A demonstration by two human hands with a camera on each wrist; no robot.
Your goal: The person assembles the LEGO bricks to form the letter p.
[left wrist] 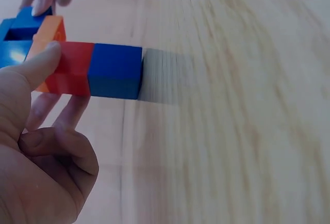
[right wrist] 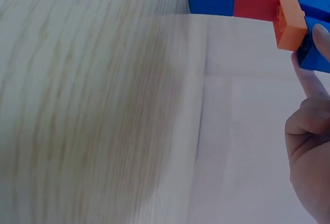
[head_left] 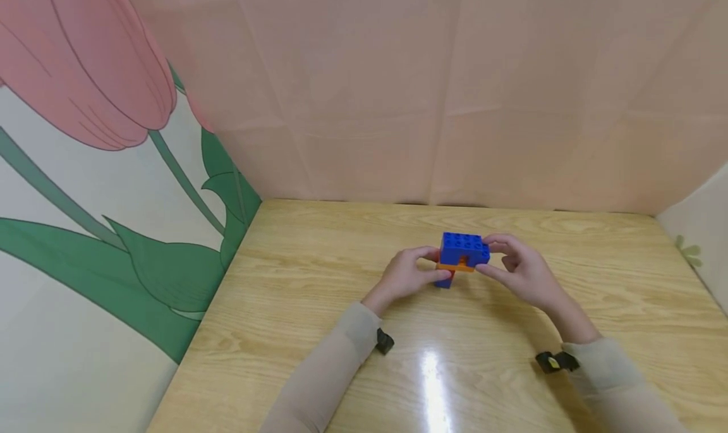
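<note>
A stack of toy building bricks stands upright between the two hands. Its top is a blue studded part (head_left: 462,248) with a small gap low in its front. Beneath comes an orange brick (right wrist: 290,20), then a red brick (left wrist: 75,68), and lowest a blue brick (left wrist: 115,71) at or very near the tabletop. My left hand (head_left: 405,274) pinches the stack around the red and orange bricks, thumb in front and fingers behind. From the other side my right hand (head_left: 523,272) holds the right end of the blue top between thumb and fingers.
The wooden table (head_left: 273,281) runs back to a pinkish cloth (head_left: 364,104). On the left rises a panel with a printed tulip (head_left: 91,54), and a pale panel (head_left: 699,231) borders the right. Each wrist wears a black strap-like device (head_left: 384,342).
</note>
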